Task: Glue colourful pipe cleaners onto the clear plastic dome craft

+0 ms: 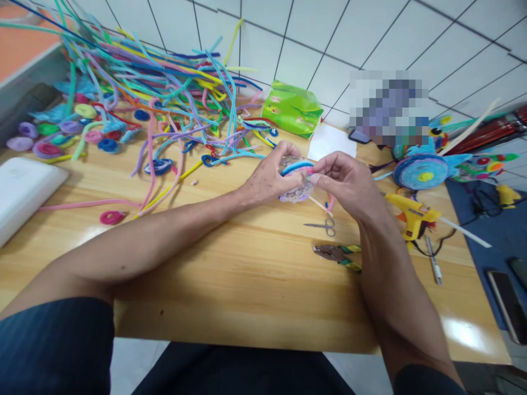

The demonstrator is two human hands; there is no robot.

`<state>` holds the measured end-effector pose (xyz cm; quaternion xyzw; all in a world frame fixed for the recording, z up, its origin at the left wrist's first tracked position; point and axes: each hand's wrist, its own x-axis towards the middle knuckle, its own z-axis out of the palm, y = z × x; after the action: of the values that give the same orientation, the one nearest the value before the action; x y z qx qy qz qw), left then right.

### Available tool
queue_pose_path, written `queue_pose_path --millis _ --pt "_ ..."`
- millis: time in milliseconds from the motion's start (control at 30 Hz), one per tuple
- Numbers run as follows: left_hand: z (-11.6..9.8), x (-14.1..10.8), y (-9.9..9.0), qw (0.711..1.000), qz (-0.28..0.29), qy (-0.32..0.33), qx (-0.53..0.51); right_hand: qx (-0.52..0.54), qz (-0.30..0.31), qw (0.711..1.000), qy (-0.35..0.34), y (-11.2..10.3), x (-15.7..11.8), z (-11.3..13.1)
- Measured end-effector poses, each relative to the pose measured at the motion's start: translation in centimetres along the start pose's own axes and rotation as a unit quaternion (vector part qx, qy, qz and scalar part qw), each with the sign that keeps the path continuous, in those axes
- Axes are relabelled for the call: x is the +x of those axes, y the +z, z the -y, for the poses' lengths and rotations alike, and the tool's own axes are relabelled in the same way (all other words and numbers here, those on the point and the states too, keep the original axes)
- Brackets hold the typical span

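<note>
Pinching together, the left hand (269, 181) and right hand (346, 181) are gripping a coiled pipe-cleaner disc (297, 189); writing on the green packet (293, 109) is staying unreadable.

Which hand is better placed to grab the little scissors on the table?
Probably the right hand. The scissors lie just below it, while the left hand sits farther off. Both hands are pinching the coiled pipe-cleaner piece, so one must let go first.
</note>
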<state>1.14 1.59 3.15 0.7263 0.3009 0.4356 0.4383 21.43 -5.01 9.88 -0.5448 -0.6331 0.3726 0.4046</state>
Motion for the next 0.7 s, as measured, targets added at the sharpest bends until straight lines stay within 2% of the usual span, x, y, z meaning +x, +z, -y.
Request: queue_pose_path --millis 167,333,567,700 --pt "-0.17 0.08 -0.13 1.0 0.011 -0.011 -0.007 -0.019 -0.014 1.0 -0.011 0.32 -0.08 0.16" --pt "-0.57 0.19 -0.69 0.998 0.045 -0.031 -0.026 -0.04 -0.029 0.999 -0.006 0.62 -0.12 0.35" --pt "-0.12 0.58 -0.86 0.997 0.065 -0.018 -0.022 -0.063 -0.043 0.997 -0.011 0.6 -0.33 0.45" --pt "-0.07 0.72 -0.54 0.998 0.052 -0.022 -0.029 -0.038 -0.02 0.999 -0.015 0.55 -0.2 0.21"
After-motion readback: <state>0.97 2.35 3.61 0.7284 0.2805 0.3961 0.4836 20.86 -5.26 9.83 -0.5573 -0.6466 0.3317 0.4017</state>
